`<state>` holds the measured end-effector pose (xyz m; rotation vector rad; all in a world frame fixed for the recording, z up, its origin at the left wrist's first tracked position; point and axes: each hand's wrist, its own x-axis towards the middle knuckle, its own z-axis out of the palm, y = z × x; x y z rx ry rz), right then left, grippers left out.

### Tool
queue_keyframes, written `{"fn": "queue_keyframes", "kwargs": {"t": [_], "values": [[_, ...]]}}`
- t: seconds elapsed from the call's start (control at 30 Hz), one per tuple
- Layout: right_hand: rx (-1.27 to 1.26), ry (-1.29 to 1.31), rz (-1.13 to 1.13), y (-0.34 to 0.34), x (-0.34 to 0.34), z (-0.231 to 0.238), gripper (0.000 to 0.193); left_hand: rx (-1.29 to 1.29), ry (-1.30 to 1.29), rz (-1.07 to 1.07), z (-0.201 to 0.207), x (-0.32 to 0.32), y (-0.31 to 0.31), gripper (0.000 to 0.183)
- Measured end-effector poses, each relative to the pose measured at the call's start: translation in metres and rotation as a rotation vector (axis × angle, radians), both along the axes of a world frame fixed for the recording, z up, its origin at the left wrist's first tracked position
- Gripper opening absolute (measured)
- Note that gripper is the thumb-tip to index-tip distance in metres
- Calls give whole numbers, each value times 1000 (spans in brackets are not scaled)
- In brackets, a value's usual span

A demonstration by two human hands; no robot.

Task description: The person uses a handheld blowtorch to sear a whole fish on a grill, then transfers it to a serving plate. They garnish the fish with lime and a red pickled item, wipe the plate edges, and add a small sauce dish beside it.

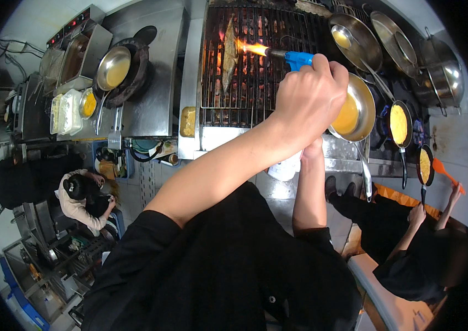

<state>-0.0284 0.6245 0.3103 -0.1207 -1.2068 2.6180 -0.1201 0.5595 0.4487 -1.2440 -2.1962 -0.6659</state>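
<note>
My left hand (312, 91) reaches across to the right, closed around a blow torch with a blue head (298, 59). Its nozzle points left, and an orange flame (253, 48) meets a long, slim fish (229, 58) lying on the charcoal grill (261, 88). Below my left wrist, my right hand (313, 150) is closed at the edge of a white, rounded canister (284, 169). My left forearm covers most of those fingers and whatever joins the canister to the torch. Coals glow red under the grate.
Right of the grill are a pan of yellow liquid (350, 113), a black omelette pan (398, 122) and large steel pans (355, 41). At right, a co-worker holds a small pan (425, 165) and orange spatula (448, 176). Another person (82, 193) sits at left.
</note>
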Motion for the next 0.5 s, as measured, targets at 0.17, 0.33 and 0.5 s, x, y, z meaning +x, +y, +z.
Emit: {"fn": "queue_keyframes", "kwargs": {"t": [0.17, 0.33, 0.5], "values": [[-101, 66, 4, 13, -29, -12, 56, -46, -78, 14, 0, -16, 16, 23], [-52, -39, -75, 20, -58, -25, 64, -86, -102, 30, 1, -27, 22, 33], [-6, 16, -76, 16, -60, -18, 68, -111, -126, 37, 0, -29, 20, 39]]}}
